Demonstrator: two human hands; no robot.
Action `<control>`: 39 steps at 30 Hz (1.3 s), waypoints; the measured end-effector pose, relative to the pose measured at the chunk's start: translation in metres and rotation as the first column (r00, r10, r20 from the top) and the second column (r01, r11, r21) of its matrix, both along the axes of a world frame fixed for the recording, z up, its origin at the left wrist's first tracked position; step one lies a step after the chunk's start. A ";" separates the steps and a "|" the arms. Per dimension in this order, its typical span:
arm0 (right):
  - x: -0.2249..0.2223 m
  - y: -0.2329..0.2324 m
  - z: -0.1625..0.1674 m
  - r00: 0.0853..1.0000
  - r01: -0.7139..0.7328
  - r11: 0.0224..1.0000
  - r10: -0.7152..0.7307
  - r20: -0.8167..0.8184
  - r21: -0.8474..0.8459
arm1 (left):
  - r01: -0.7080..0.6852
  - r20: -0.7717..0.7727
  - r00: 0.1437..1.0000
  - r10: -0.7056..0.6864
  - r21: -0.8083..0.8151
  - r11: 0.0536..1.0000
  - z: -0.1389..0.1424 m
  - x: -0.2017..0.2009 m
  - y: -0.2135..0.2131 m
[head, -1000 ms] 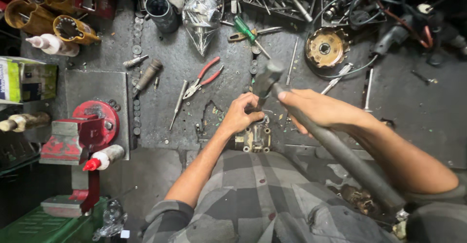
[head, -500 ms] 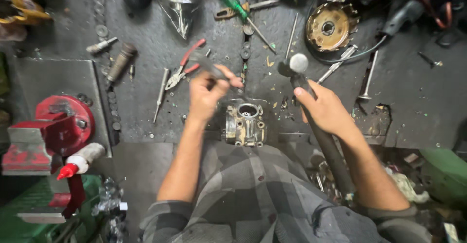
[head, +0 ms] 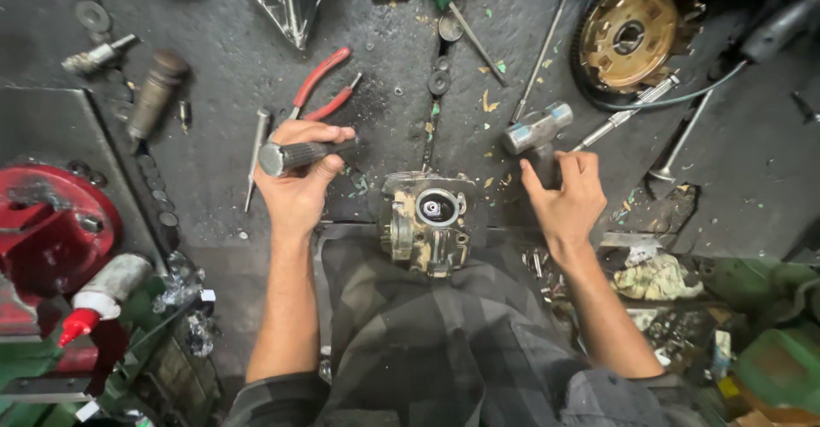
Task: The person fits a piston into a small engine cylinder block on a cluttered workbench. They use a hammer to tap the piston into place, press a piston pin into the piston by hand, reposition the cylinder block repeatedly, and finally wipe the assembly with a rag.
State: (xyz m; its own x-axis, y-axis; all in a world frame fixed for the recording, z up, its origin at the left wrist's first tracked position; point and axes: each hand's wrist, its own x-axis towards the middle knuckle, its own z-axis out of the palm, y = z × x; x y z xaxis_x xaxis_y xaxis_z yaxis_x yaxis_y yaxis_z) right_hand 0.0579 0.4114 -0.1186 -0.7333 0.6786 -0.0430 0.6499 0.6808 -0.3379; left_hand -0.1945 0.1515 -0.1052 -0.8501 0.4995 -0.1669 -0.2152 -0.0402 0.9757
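Two hands flank the grimy cast-metal engine part at the bench edge — left hand clamped on a dark steel punch, right hand loosely open over a steel-headed hammer (handle hidden) — so the unclamped part could well tip off.

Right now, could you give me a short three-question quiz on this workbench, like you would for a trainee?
1. True or false: the left hand is closed around a dark cylindrical tool.
2. What does the right hand rest on? A) red-handled pliers B) the hammer C) the green screwdriver
3. Fill in: the metal engine part sits ____ the two hands.

Key
1. True.
2. B; the hand lies over the hammer's handle, its steel head showing just beyond the fingers.
3. Between, at the bench edge.
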 end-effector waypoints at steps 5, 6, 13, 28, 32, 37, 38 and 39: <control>-0.007 0.004 -0.003 0.997 -0.076 0.997 0.076 0.023 0.007 | 0.100 -0.072 0.992 -0.103 -0.054 0.994 -0.002 -0.003 0.009; -0.008 0.005 -0.003 0.996 -0.087 0.996 0.087 0.028 0.009 | 0.131 -0.031 0.991 -0.131 -0.021 0.991 0.000 -0.002 0.011; -0.006 0.000 -0.003 0.998 -0.057 0.998 0.058 0.040 -0.024 | 0.434 0.138 0.889 -0.436 0.047 0.900 0.023 0.024 0.036; 0.030 -0.011 0.038 0.978 0.161 0.740 -0.208 0.006 -0.653 | 0.508 -0.193 0.839 -0.508 -0.053 0.860 0.035 0.091 0.039; 0.024 -0.010 0.078 0.971 0.059 0.334 -0.237 -0.024 -0.941 | 0.459 -0.233 0.849 -0.475 -0.120 0.880 0.036 0.103 0.036; 0.003 -0.012 0.137 0.987 -0.059 0.156 -0.141 -0.081 -0.986 | 0.449 -0.228 0.854 -0.469 -0.135 0.883 0.031 0.113 0.034; -0.002 -0.014 0.150 0.986 -0.066 0.129 -0.143 -0.084 -0.989 | 0.455 -0.210 0.852 -0.479 -0.154 0.877 0.029 0.113 0.033; -0.008 -0.015 0.163 0.986 -0.075 0.103 -0.143 -0.090 -0.992 | 0.462 -0.263 0.838 -0.479 -0.126 0.878 0.027 0.113 0.033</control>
